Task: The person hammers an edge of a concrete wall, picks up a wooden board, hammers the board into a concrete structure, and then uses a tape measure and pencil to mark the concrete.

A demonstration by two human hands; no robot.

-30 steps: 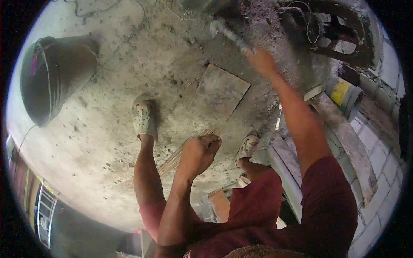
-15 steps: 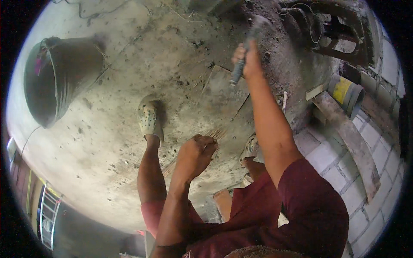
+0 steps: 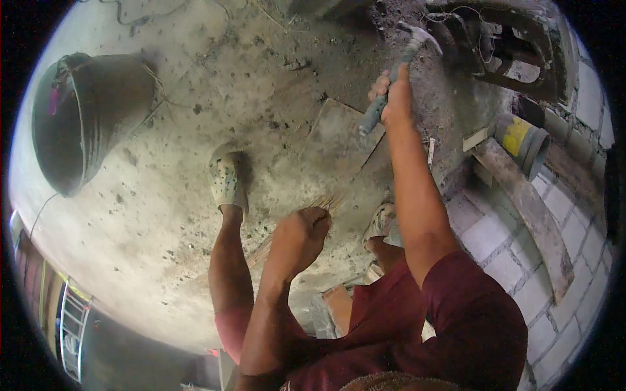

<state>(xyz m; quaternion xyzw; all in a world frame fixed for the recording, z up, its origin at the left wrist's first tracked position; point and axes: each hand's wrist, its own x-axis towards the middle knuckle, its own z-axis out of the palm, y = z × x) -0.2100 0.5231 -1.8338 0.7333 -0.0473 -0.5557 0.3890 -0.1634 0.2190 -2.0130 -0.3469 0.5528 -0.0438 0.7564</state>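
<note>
In my right hand, stretched out to the far right of centre, is a claw hammer. My fingers wrap its grip, and its head points away from me over dark, crumbly dirt. Closer to my body, my left hand is closed around a bundle of thin sticks that looks like a stick broom. Its tips poke out past my fist, and more of the sticks run back beside my wrist. A flat square slab lies on the floor below the hammer.
A large dark bucket lies tipped at the left. At the right stand a concrete block wall, a plank and a grey pail. A dark frame with openings is at the far right. Debris dots the floor.
My right hand and the hammer have shifted a little to the right; the hammer's head, blurred before, now shows clearly. My left hand stays closed on the sticks in nearly the same place.
</note>
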